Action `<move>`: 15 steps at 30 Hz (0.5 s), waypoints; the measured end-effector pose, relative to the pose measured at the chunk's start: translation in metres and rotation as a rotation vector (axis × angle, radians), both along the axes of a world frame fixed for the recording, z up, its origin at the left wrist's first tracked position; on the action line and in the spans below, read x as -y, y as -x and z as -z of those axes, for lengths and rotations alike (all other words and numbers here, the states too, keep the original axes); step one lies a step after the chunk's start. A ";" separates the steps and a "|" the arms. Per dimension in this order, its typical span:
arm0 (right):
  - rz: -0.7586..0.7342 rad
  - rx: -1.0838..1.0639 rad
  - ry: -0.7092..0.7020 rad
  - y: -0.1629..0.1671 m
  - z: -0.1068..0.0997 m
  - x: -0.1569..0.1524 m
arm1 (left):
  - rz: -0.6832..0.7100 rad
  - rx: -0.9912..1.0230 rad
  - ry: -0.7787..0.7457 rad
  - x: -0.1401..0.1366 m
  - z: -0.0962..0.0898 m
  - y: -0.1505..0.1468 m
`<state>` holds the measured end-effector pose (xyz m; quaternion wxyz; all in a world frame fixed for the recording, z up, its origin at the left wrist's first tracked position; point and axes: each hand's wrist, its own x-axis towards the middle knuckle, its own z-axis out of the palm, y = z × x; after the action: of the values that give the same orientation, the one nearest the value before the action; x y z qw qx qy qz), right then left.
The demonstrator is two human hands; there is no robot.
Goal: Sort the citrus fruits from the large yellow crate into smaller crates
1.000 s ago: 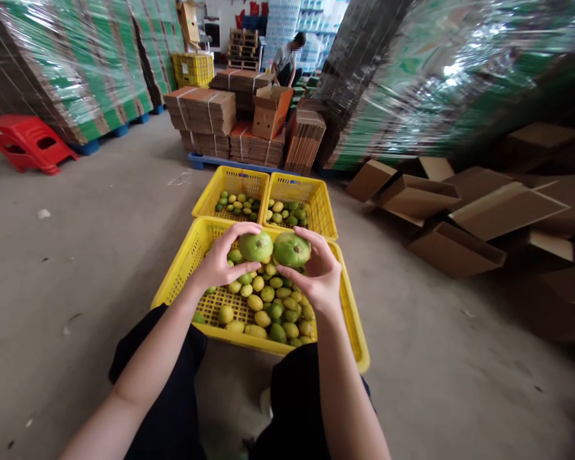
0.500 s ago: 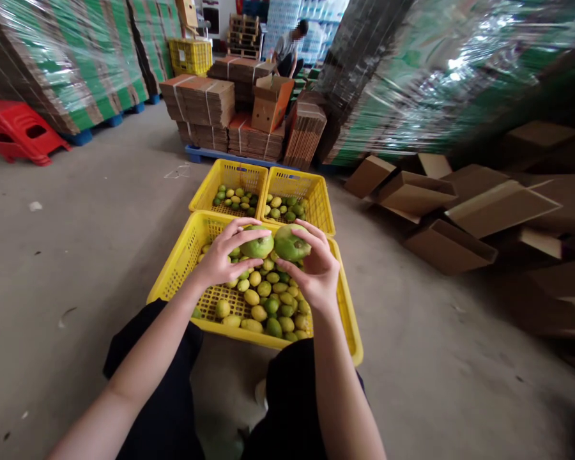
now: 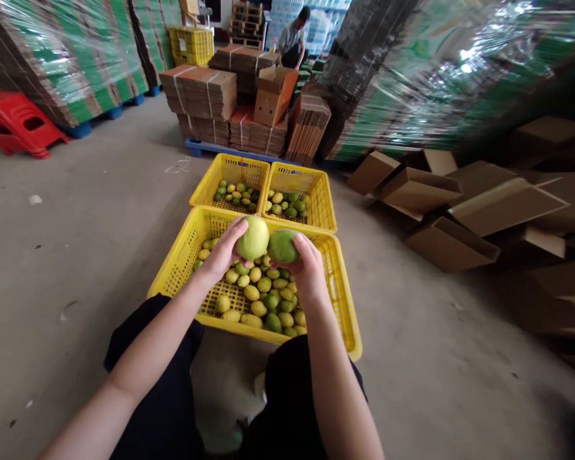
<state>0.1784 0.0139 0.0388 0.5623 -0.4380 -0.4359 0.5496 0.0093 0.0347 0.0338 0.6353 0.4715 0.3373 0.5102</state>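
Note:
Over the large yellow crate (image 3: 175, 259), my left hand (image 3: 223, 253) is closed around a pale yellow-green lemon (image 3: 252, 237). My right hand (image 3: 309, 265) grips a darker green lemon (image 3: 282, 246) just beside it, the two fruits side by side and almost touching. Below them, many yellow and green lemons (image 3: 259, 308) lie in the crate, mostly in its middle and right, and part of its slotted bottom shows at the left. My wrists and the held fruits hide some of the pile.
Two smaller yellow crates (image 3: 206, 181) with a few lemons adjoin the far side. Behind them, bundled flat cartons (image 3: 206, 92) sit on a blue pallet (image 3: 196, 148). Open cardboard boxes (image 3: 453, 246) lie right, a red stool (image 3: 22, 124) stands left. A person (image 3: 293, 41) bends at the back.
Both hands have turned the lemons they hold. The left one now shows a paler, rounder side, and the right one a darker green side. The view has shifted slightly.

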 end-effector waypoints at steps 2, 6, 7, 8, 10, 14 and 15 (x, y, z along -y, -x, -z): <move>-0.044 -0.039 0.090 0.000 0.004 -0.004 | 0.016 0.024 0.072 -0.002 0.002 0.000; -0.131 -0.073 0.237 -0.003 0.007 -0.007 | -0.001 -0.016 0.109 -0.005 0.005 0.000; -0.145 -0.068 0.244 -0.003 0.007 -0.007 | -0.015 -0.036 0.113 -0.005 0.006 0.000; -0.157 -0.055 0.243 -0.002 0.007 -0.006 | -0.032 -0.057 0.116 -0.005 0.006 -0.001; -0.172 -0.002 0.230 0.000 0.008 -0.006 | -0.057 -0.100 0.119 -0.002 0.006 -0.003; -0.140 0.120 0.217 0.012 0.014 -0.007 | -0.074 -0.208 0.129 0.003 0.003 -0.007; -0.126 0.132 0.207 0.015 0.015 -0.007 | -0.089 -0.241 0.126 0.005 0.002 -0.008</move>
<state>0.1632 0.0211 0.0235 0.4487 -0.5007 -0.4393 0.5958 0.0168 0.0301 0.0317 0.5953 0.4731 0.4633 0.4552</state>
